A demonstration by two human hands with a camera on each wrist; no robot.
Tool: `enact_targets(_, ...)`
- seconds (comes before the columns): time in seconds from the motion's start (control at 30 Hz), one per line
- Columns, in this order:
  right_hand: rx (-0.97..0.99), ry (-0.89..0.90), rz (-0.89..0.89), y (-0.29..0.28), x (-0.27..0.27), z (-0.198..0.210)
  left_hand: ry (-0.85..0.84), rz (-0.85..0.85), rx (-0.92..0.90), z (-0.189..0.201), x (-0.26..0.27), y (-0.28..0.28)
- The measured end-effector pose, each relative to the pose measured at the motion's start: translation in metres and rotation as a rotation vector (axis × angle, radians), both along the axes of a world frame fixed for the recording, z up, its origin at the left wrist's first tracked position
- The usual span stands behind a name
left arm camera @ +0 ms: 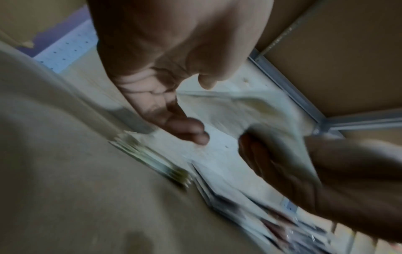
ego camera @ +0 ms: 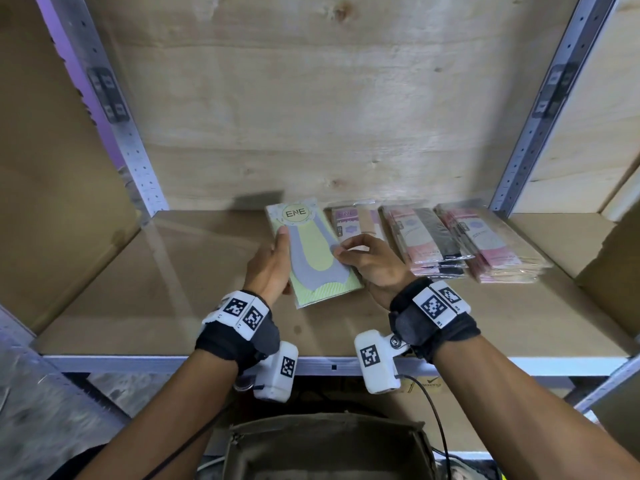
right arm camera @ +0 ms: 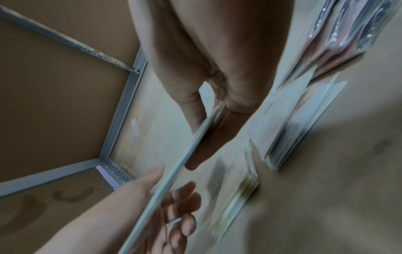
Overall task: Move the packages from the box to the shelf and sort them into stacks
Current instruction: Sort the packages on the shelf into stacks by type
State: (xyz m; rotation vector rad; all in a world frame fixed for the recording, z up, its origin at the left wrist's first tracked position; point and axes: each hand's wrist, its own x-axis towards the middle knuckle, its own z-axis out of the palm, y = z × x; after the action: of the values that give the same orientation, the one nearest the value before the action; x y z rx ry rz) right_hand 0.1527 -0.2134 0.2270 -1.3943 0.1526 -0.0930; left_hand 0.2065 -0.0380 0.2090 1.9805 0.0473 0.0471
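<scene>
Hands meet over the shelf (ego camera: 173,306): your left hand (ego camera: 272,268) grips the green ENE package (ego camera: 317,251) along its left edge, thumb on top, while your right hand (ego camera: 372,261) pinches its right edge. You hold it near the shelf's back edge, left of three stacks (ego camera: 457,237) by the back right corner. Your box (ego camera: 329,448) sits below the front edge.
</scene>
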Motion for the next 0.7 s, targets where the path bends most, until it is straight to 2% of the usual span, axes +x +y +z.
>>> enact_targets(0.1,-0.081,0.073,-0.004,0.004,0.000,-0.004,-0.058,0.059,0.190,0.001,-0.006,-0.007)
enact_targets(0.27,-0.268,0.179,0.230,0.002,-0.003,-0.003,-0.153,0.101,0.252,0.000,-0.004,-0.005)
enact_targets(0.33,-0.220,0.167,0.291,-0.001,-0.006,-0.002,-0.167,0.084,0.206,-0.002,-0.002,-0.005)
enact_targets(0.43,-0.073,0.125,0.311,-0.006,-0.010,-0.003,-0.111,0.045,-0.005,-0.006,0.000,-0.004)
enact_targets(0.5,-0.058,0.118,0.297,-0.005,-0.012,-0.003,-0.081,0.023,-0.082,-0.007,0.001,-0.002)
enact_targets(0.7,-0.050,0.095,0.147,-0.010,-0.009,0.003,-0.104,-0.074,0.032,0.002,0.001,0.002)
